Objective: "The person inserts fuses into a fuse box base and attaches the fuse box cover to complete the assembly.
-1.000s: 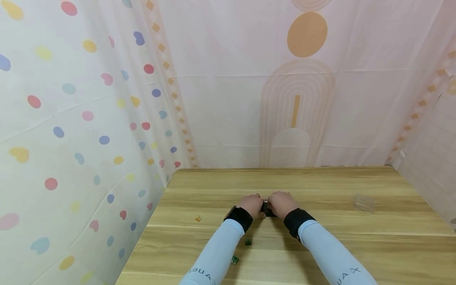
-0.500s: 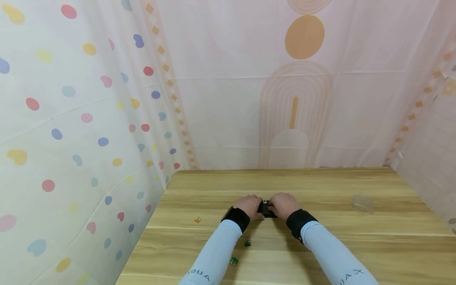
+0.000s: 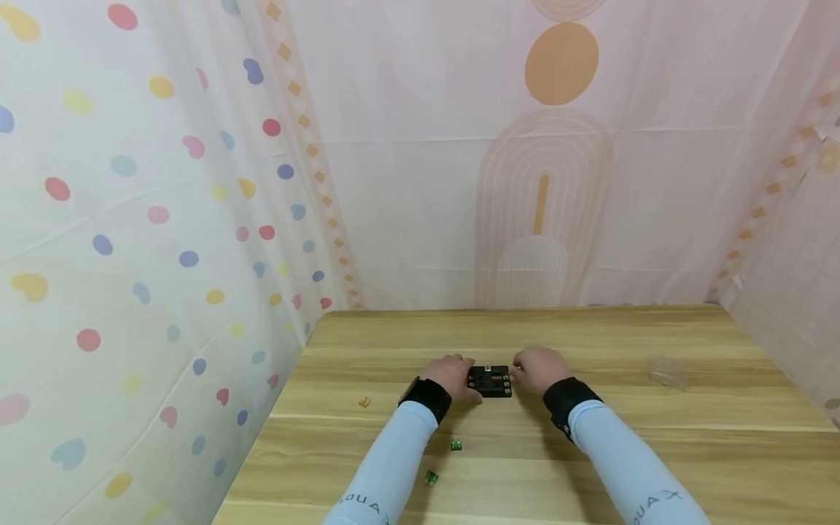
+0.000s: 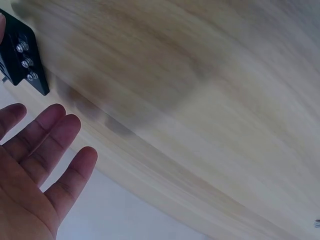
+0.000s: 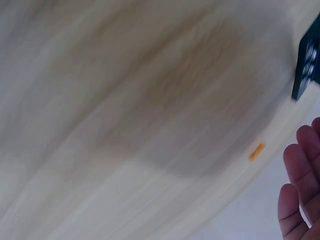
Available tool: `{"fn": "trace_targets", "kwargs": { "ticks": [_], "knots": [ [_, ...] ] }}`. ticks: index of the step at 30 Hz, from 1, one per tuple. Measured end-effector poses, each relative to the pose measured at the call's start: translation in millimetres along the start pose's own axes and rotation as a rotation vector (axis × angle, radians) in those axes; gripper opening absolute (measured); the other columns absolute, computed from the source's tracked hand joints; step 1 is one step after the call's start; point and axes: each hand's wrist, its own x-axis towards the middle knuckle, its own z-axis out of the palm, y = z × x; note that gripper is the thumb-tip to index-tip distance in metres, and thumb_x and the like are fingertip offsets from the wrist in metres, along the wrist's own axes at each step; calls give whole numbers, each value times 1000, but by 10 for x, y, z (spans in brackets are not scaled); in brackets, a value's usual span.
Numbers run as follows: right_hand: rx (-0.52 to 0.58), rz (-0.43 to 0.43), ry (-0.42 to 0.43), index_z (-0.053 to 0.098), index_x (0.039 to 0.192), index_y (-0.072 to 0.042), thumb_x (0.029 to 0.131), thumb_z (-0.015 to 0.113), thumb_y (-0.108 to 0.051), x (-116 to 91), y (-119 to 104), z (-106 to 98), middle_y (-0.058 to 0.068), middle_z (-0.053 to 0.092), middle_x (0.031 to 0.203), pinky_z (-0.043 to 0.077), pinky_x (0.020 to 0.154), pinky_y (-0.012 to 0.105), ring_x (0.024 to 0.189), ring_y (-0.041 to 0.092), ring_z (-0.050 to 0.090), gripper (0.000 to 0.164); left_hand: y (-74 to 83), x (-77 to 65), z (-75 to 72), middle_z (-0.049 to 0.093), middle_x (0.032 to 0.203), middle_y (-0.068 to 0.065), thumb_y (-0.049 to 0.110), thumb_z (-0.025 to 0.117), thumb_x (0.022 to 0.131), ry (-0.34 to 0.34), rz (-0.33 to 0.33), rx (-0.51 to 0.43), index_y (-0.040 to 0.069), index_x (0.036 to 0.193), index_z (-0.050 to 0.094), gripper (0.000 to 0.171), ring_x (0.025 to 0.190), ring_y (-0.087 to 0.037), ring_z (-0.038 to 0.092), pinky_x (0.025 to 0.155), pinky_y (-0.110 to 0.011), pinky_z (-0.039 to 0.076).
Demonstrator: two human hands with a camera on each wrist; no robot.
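A small black fuse block point(image 3: 489, 382) with rows of metal screws lies on the table. My left hand point(image 3: 450, 375) grips its left end, fingers at the far side and thumb at the near side. In the left wrist view the thumb rests against the fuse block point(image 4: 25, 55), while the other fingers of the left hand point(image 4: 45, 160) extend loosely. Just off the block's right end is my right hand point(image 3: 539, 370), its fingers loosely bent. The right wrist view shows the right hand point(image 5: 302, 180) below the block point(image 5: 307, 62), with nothing visible in it; its thumb is out of sight.
Two small green pieces like blade fuses, one green fuse point(image 3: 456, 445) farther than the other green fuse point(image 3: 431, 477), lie near the left forearm. An orange fuse-like piece point(image 3: 364, 402) is farther left. A clear plastic bag point(image 3: 668, 373) lies at right. Curtains point(image 3: 426, 219) hang behind the table.
My right hand has drawn away to the right from the fuse block, uncovering its top. My left hand and the block have shifted slightly left.
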Motion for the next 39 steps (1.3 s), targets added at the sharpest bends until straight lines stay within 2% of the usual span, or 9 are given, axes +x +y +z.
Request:
{"fn": "trace_targets", "kwargs": {
  "ticks": [4,7,12,19,22,26,29,35,39],
  "knots": [
    [-15,54,40,75,88,-8,91,71,-19,-22,174,-34,5,71,87,54,71,41,77,21,64,12,-21,2,21,67,117,-3,66,75,76,-2,-10,11,18,140,57,82,102,-19,64,83,-32,54],
    [-18,98,62,74,82,-8,90,71,-17,-47,301,-32,5,70,82,53,69,41,75,23,64,12,-46,16,69,67,117,-4,67,75,75,8,-8,10,18,140,57,84,101,-19,64,82,-33,54],
    [-21,139,70,72,76,-10,90,69,-13,-68,432,-5,3,66,75,51,63,38,68,19,60,14,-72,30,117,66,119,-3,67,77,73,22,1,8,20,141,56,85,102,-20,64,82,-33,55],
    [-16,166,49,72,81,-6,91,71,-20,42,362,50,7,69,79,52,64,40,71,22,62,17,-74,2,90,66,120,-4,66,77,74,15,13,4,19,141,56,85,104,-21,64,83,-34,55],
    [4,188,46,71,76,-5,92,70,-22,116,305,76,5,67,74,51,61,36,66,19,59,23,-86,-36,51,66,121,-4,64,77,74,14,12,-3,18,141,56,83,105,-21,64,85,-34,54],
    [7,228,30,54,56,-11,93,69,-25,167,251,80,-2,47,55,39,50,29,54,16,45,42,-107,-49,35,66,120,-4,63,78,74,23,14,-8,17,139,57,82,104,-20,64,85,-33,54],
    [-6,253,28,47,51,-13,92,70,-27,178,234,79,-3,39,52,35,47,28,51,15,41,50,-115,-25,53,66,118,-3,63,78,74,32,15,-14,17,138,58,81,102,-20,65,84,-33,54],
    [-53,276,46,52,52,-11,91,71,-26,189,222,84,0,48,53,45,48,33,52,16,48,46,-113,-25,25,66,119,-3,65,77,75,11,20,-3,18,140,57,83,105,-19,64,85,-32,54],
    [-75,257,59,56,55,-10,92,68,-21,196,255,116,1,52,57,48,51,37,55,17,53,40,-116,-38,4,65,121,-3,66,76,75,-6,14,3,18,141,56,84,107,-20,63,87,-32,53]
  ]
}}
